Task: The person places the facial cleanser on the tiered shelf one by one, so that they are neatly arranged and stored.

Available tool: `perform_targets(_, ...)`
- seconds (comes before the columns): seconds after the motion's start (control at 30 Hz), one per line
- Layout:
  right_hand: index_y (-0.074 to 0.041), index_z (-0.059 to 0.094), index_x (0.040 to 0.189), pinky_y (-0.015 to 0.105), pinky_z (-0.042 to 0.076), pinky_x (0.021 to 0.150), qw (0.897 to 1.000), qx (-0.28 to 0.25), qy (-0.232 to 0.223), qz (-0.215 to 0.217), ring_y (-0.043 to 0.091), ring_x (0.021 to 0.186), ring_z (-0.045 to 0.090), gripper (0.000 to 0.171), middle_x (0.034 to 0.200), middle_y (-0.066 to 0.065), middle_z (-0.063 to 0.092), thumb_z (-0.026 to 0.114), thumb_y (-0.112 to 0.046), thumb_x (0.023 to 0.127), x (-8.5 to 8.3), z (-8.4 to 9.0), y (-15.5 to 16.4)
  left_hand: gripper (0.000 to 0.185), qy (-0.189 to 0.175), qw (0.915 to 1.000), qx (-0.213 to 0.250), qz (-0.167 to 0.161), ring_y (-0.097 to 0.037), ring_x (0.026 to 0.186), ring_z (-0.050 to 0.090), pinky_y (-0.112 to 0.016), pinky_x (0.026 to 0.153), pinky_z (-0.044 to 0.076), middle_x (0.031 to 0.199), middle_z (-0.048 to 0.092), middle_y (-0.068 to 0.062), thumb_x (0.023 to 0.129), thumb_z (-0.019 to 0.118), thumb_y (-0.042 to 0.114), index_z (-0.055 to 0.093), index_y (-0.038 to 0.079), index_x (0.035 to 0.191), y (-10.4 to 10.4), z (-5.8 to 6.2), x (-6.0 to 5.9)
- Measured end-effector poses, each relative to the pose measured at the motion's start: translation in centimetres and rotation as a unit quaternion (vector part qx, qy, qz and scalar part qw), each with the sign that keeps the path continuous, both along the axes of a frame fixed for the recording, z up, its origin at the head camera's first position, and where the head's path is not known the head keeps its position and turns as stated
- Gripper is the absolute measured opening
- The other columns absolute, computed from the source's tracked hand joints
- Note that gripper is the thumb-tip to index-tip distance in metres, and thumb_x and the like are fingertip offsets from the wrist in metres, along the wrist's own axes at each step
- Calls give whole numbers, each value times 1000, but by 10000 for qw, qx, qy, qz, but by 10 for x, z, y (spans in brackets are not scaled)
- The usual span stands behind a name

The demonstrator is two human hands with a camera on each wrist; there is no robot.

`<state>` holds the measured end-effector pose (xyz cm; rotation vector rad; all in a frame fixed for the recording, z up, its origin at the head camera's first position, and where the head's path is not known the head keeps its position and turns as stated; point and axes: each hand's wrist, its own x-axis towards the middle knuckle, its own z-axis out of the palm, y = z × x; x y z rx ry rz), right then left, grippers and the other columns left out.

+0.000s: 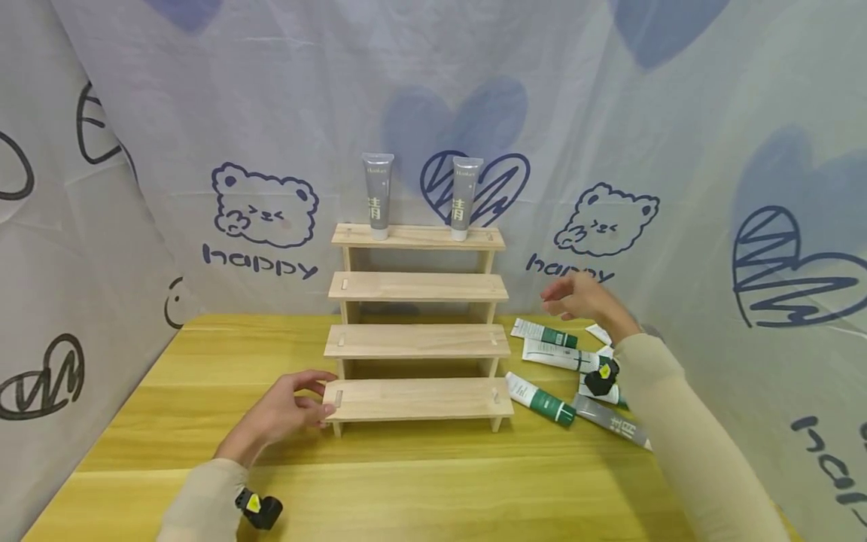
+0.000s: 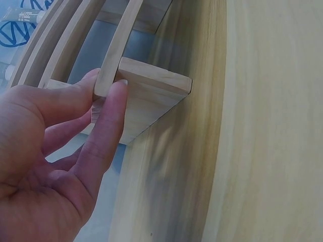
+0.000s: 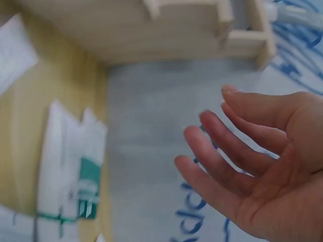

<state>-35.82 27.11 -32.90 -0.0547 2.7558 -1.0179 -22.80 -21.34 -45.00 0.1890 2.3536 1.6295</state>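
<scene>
While the left grip [image 1: 281,410] pinches the wooden rack [image 1: 418,287] by its lowest board [image 1: 416,399], loose tubes [image 1: 531,395], partly sleeve-hidden and perhaps six, lie rightward on the counter [image 1: 406,489]; the right grip [image 1: 585,301] hangs empty, loosely spread; two grey tubes [image 1: 463,199] stand atop.

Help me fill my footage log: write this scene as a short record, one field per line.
Rack: wooden, four stepped shelves
Top shelf: two gray tubes, upright on their caps, apart
Right of rack: green-and-white tubes and another gray tube lying on the table; exact count unclear, partly hidden by the right sleeve
Left hand: pinches the left end of the lowest shelf
Right hand: in the air near the lying tubes, holding nothing
Backdrop: pale cloth with hearts, bears, "happy"
</scene>
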Motion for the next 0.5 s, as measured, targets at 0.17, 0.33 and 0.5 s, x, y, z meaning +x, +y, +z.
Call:
perform_targets(0.17,-3,63,113,41,58,83,9988,330,-199,313,24,93,64,30,111,17,66,70,-14,85,0,-26,23,57,-7,10000,-30,13,-21,84,66,-38,73,60,118,51,-20,84,73,14,49,8,135,0,0,-1)
perform_targets(0.33,3,63,112,46,57,82,9958,611,-320,600,24,91,63,32,106,18,67,71,-12,85,1,-47,44,57,13,10000,-20,-6,-21,83,66,-39,73,61,117,51,-20,84,73,13,49,8,135,-1,0,-2)
perform_targets(0.5,7,63,111,45,56,83,9926,938,-33,776,29,95,62,33,106,22,66,71,-9,83,4,-60,58,56,-1,10000,-3,14,-21,83,66,-40,74,61,118,50,-20,83,73,12,49,8,134,-1,-1,-1)
